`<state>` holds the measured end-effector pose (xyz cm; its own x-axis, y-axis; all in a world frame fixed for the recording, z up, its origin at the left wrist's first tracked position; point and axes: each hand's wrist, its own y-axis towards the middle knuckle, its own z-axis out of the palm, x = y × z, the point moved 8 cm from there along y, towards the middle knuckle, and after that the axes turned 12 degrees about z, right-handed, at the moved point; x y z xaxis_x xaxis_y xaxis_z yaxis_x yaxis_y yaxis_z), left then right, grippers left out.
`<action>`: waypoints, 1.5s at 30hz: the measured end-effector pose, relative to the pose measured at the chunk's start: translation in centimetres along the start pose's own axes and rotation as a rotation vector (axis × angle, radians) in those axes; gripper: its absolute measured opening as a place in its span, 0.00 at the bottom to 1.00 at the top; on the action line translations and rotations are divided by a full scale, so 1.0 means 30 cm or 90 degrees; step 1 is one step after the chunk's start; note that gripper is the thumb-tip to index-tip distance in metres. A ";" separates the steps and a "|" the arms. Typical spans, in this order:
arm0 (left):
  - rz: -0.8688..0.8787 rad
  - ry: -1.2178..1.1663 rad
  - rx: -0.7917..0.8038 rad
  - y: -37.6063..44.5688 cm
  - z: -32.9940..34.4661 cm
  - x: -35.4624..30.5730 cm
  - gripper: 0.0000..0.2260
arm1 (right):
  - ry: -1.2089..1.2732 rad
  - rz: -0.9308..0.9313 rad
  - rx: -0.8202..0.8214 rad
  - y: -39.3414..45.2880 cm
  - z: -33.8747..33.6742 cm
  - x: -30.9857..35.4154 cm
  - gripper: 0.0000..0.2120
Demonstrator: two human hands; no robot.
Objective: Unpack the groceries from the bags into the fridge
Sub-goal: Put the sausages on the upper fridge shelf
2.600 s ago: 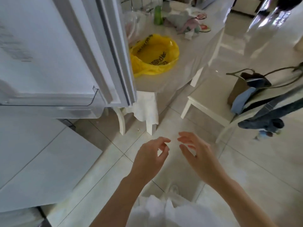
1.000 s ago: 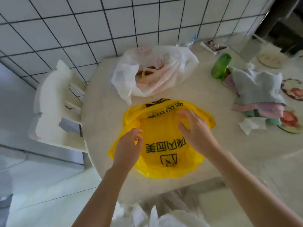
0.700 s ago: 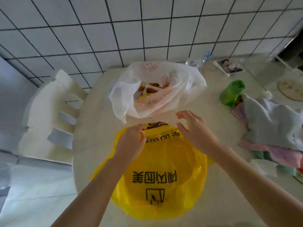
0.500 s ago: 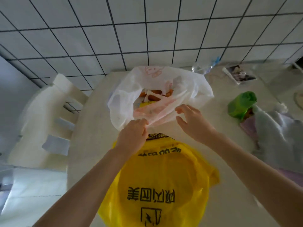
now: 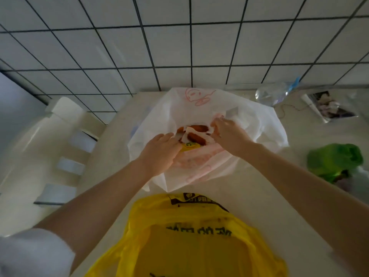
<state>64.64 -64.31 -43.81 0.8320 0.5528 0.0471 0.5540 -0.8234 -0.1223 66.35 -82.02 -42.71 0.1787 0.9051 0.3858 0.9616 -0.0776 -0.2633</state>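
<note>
Pinching white bag [image 5: 257, 124] edges, both hands, left hand [image 5: 159, 151] and right hand [image 5: 229, 134], are hiding fingertips and half-seen sausages [image 5: 196, 131]; tiled wall [image 5: 179, 47] is backing pale table [image 5: 249, 196].

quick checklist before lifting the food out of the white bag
1. White bag mouth open: ok.
2. Wrapped sausages in view inside it: ok.
3. Left hand inside the bag mouth: ok; firm grip: cannot tell.
4. Right hand pinches a white edge by the sausages: ok; whether wrapper or bag: cannot tell.
5. Yellow bag lies apart, nearer the person: ok.
6. Fridge open: cannot tell, not in view.
</note>
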 end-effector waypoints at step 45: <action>0.028 -0.138 0.083 0.411 0.190 0.080 0.33 | -0.099 -0.030 0.047 0.274 0.203 -0.166 0.12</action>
<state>73.31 -72.40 -50.86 0.8221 0.5423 -0.1732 0.4968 -0.8320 -0.2469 72.09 -84.61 -52.17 0.0940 0.9612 0.2593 0.9493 -0.0080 -0.3144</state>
